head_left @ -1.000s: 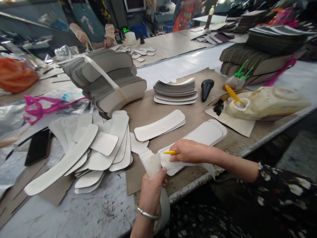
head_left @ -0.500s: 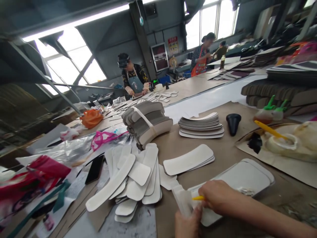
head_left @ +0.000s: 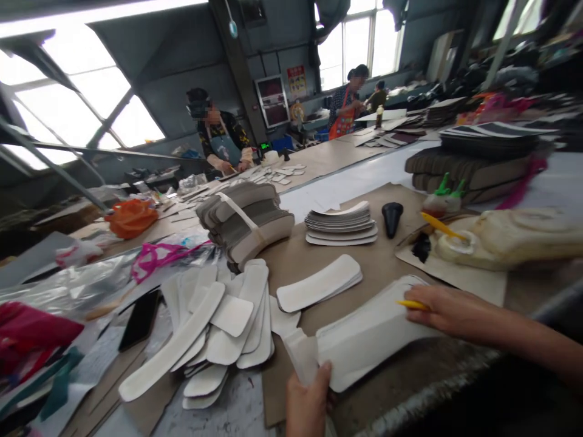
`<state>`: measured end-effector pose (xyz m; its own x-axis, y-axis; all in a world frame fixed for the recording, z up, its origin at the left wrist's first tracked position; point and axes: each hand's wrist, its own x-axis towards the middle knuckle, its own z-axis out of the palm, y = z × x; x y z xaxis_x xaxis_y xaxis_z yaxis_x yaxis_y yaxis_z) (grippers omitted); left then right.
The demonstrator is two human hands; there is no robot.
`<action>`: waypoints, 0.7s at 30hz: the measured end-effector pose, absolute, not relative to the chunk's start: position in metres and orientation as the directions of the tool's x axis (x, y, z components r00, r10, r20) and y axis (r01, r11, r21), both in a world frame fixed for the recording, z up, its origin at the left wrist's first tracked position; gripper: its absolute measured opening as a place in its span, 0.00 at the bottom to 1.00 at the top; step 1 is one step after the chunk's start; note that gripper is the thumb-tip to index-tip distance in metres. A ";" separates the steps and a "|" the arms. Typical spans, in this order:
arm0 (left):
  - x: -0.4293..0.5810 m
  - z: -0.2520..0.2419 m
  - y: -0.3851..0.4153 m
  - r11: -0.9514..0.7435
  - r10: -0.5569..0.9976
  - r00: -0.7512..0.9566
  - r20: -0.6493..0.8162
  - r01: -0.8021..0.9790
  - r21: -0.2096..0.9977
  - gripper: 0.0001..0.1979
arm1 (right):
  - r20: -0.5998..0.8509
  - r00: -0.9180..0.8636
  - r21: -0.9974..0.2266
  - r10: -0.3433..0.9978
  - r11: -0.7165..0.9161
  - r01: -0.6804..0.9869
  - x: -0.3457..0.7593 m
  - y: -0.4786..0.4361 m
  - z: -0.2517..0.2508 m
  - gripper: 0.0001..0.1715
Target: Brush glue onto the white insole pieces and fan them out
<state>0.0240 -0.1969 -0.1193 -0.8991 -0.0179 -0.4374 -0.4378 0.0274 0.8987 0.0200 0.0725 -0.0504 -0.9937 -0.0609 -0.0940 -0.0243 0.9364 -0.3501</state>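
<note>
My left hand (head_left: 310, 397) is at the bottom centre, thumb and fingers closed on the near end of a pale, thin strip (head_left: 304, 357). To its right lies a stack of long white pieces with rounded corners (head_left: 364, 337); the thumb is close to its left edge. My right hand (head_left: 435, 308) rests over the stack's far right end, wrapped round a yellow tool (head_left: 412, 304). Only a short yellow end of this tool sticks out, so its kind is hidden. Beyond the stack sit a few curved white pieces (head_left: 319, 284), one upon another.
Left are a loose heap of white pieces (head_left: 232, 328) and a black phone (head_left: 140, 320). Behind stand a banded grey bundle (head_left: 246, 221), a neat white stack (head_left: 341, 226), a black tapered object (head_left: 392, 218) and a white tub (head_left: 458, 244) with a yellow handle. Co-workers stand across the table.
My right hand has moved away from my left hand, rightward to the far end of the white stack, with the yellow tool. The camera has turned right, so the scene sits further left.
</note>
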 end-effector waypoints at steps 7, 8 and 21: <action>0.024 -0.109 -0.198 0.160 -0.095 -0.844 -0.528 -0.537 0.828 0.15 | -0.174 -0.979 0.007 0.110 0.994 0.111 0.024 0.062 -0.049 0.13; 0.024 -0.109 -0.198 0.148 -0.093 -0.836 -0.541 -0.549 0.822 0.15 | -0.167 -0.979 0.037 0.119 0.993 0.115 0.023 0.060 -0.050 0.13; 0.023 -0.103 -0.192 0.051 -0.095 -0.795 -0.599 -0.605 0.795 0.15 | -0.165 -0.986 0.158 -0.012 0.987 -0.038 0.013 0.060 -0.061 0.10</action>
<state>0.0228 -0.1921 -0.1033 -0.7953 -0.0948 -0.5987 -0.6045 0.0509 0.7950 0.0129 0.0601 -0.0607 -0.9862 -0.0118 -0.1650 -0.0383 0.9867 0.1581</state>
